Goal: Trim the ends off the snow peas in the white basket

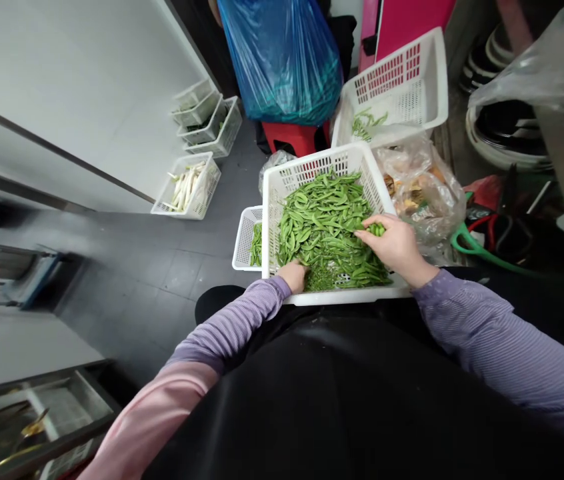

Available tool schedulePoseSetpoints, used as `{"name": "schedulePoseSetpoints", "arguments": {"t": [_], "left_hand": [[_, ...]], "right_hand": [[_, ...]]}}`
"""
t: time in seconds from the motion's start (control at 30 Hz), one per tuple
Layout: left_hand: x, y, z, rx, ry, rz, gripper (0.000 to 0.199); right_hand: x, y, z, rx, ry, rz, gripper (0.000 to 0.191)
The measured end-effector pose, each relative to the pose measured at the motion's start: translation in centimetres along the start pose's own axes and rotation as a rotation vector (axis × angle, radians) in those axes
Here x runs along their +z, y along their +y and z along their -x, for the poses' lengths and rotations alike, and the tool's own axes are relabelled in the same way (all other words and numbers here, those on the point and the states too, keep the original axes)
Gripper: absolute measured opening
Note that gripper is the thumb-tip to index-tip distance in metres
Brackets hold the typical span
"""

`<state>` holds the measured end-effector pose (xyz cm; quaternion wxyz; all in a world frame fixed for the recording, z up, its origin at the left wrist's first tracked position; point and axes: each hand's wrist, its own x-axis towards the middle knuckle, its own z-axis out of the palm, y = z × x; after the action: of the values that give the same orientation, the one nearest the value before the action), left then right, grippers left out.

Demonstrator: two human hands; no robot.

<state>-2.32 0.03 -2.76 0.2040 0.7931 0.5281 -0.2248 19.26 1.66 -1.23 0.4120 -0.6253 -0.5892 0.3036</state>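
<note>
A white plastic basket (325, 299) rests on my lap, heaped with flat green pea pods (322, 207). My right hand (398, 244) is closed around a small bunch of pea pods (376, 229), over the basket's right side. At the near left corner, my left hand (293, 275) reaches down into the basket with its fingers curled. Its fingertips are partly hidden among the pods, so what it holds cannot be made out. Tiny green trimmings (319, 278) lie on the basket floor beside it.
A smaller white basket (240, 257) with pods stands at left. A blue bag (282, 60) sits on a red stool (295, 137) ahead. Another white basket (432, 87), a clear bag of scraps (419, 187) and green-handled scissors (467, 243) are at right. White stalks fill a floor basket (207, 193).
</note>
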Motion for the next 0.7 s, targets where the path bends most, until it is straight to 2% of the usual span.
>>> {"name": "schedulePoseSetpoints", "arguments": {"t": [0.1, 0.17, 0.27, 0.33, 0.4, 0.47, 0.53, 0.57, 0.63, 0.7], "left_hand": [[-2.2, 1.8, 0.7, 0.105, 0.445, 0.156, 0.04], [-3.7, 3.4, 0.8, 0.175, 0.637, 0.22, 0.036], [-4.6, 5.1, 0.2, 0.27, 0.689, 0.272, 0.025], [-3.9, 5.5, -0.6, 0.297, 0.689, 0.403, 0.015], [-2.8, 5.3, -1.4, 0.27, 0.691, 0.637, 0.011], [-1.6, 4.5, -1.9, 0.194, 0.702, 0.904, 0.011], [-0.7, 3.1, -1.9, 0.068, 0.735, 1.083, 0.014], [-0.3, 2.2, -1.6, 0.002, 0.745, 1.101, 0.016], [0.7, 0.3, -0.6, -0.067, 0.668, 0.971, 0.018], [1.8, -1.3, 0.6, -0.05, 0.457, 0.695, 0.018]], "right_hand": [[0.1, -0.3, 0.7, -0.161, -0.016, 0.352, 0.013], [0.5, -0.7, 1.3, -0.193, -0.079, 0.489, 0.014], [0.9, -0.9, 1.9, -0.245, -0.151, 0.571, 0.015], [1.2, -0.8, 2.0, -0.269, -0.192, 0.542, 0.013], [1.3, -0.5, 2.0, -0.233, -0.265, 0.453, 0.012], [1.6, -0.1, 2.0, -0.068, -0.397, 0.343, 0.015], [1.8, 0.4, 2.1, 0.211, -0.506, 0.169, 0.018], [1.9, 0.6, 2.2, 0.375, -0.531, 0.034, 0.018], [2.2, 0.9, 2.2, 0.689, -0.53, -0.293, 0.016], [2.9, 0.5, 1.8, 0.925, -0.527, -0.537, 0.013]]}}
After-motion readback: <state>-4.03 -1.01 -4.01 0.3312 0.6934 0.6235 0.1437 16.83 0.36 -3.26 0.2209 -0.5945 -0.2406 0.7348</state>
